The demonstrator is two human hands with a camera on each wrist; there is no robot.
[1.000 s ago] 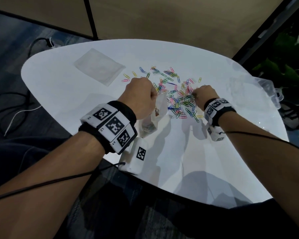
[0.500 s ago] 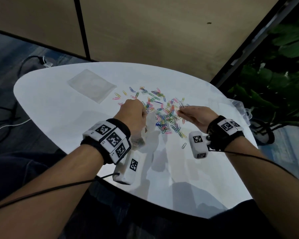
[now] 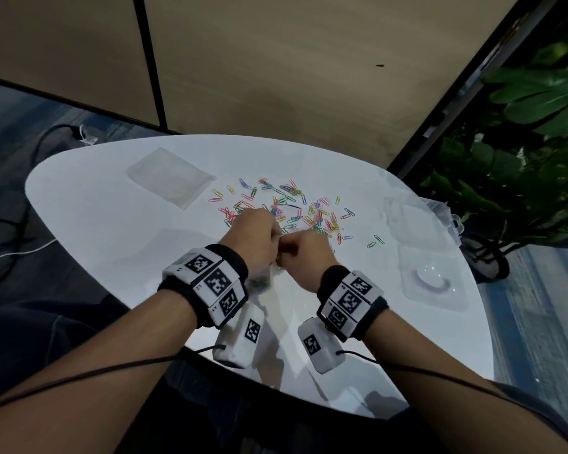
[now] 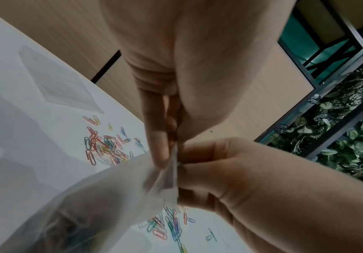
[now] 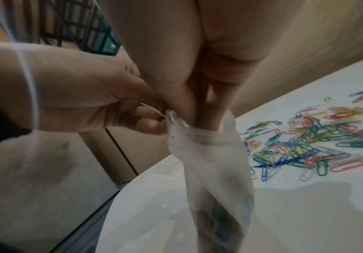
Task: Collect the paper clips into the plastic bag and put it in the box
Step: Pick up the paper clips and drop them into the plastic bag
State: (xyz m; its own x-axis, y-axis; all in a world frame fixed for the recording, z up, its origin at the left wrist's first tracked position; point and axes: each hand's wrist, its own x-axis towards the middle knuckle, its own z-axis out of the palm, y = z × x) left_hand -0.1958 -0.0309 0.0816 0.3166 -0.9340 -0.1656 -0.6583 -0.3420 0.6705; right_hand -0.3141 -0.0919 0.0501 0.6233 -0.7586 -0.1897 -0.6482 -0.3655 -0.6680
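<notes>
My left hand (image 3: pixel 269 237) pinches the rim of a clear plastic bag (image 3: pixel 263 280) and holds it up just above the white table (image 3: pixel 112 231). In the left wrist view, the bag (image 4: pixel 111 196) hangs below my left hand (image 4: pixel 168 162), and a few clips show dimly at its bottom. My right hand (image 3: pixel 289 255) meets it. Its bunched fingertips (image 5: pixel 210 119) pinch paper clips, mostly hidden, inside the mouth of the bag (image 5: pixel 215 171). Many coloured paper clips (image 3: pixel 292 208) lie scattered just beyond both hands. The clear plastic box (image 3: pixel 431 283) stands open at the table's right edge.
A flat stack of clear bags (image 3: pixel 171 180) lies at the far left of the table. The box's clear lid (image 3: pixel 407 214) rests beyond the box. A leafy plant (image 3: pixel 521 132) stands past the table on the right. Cables (image 3: pixel 11 250) run over the floor on the left.
My right hand left the clip pile and moved left to the bag's mouth. My left hand stayed on the bag. The head view tilted up, and the box came into view.
</notes>
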